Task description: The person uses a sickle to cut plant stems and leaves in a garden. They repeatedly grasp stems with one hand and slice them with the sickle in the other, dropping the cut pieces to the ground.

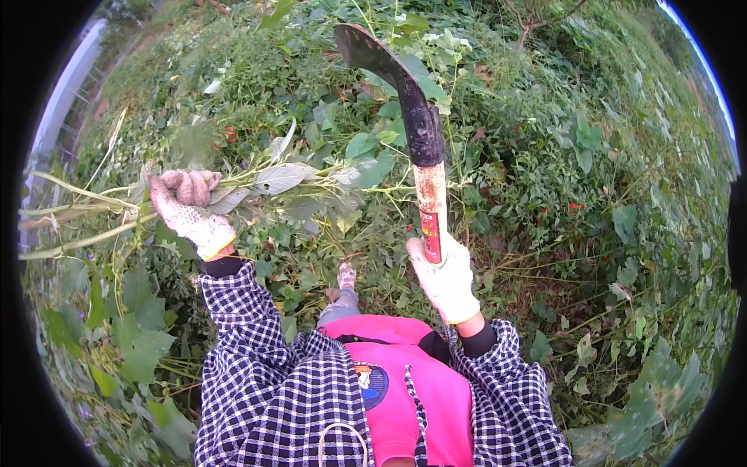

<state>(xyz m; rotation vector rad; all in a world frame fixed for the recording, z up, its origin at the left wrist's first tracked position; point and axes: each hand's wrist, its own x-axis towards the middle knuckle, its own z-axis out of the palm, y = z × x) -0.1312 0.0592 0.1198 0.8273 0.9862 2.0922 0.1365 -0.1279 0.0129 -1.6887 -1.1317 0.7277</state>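
My left hand (pixel 189 204), in a dirty white work glove, is closed around a bundle of cut green plant stems (pixel 87 225). Their thick bare ends stick out to the left, while the leafy tops (pixel 292 187) spread to the right. In its own white glove, my right hand (pixel 444 280) grips the wooden handle (pixel 430 198) of a billhook. The tool's dark blade (pixel 379 58) points up and away from me, its curved tip bending left. A red label with writing wraps part of the handle. The stem bundle and the blade are apart.
Dense vines and weeds (pixel 560 157) cover the ground ahead and to the right. Broad leaves (pixel 140 344) stand at lower left. One shoe (pixel 346 275) is planted among low greenery. Dry brown stems (pixel 519 257) lie right of my right hand. Thin bare branches (pixel 528 24) rise at the top.
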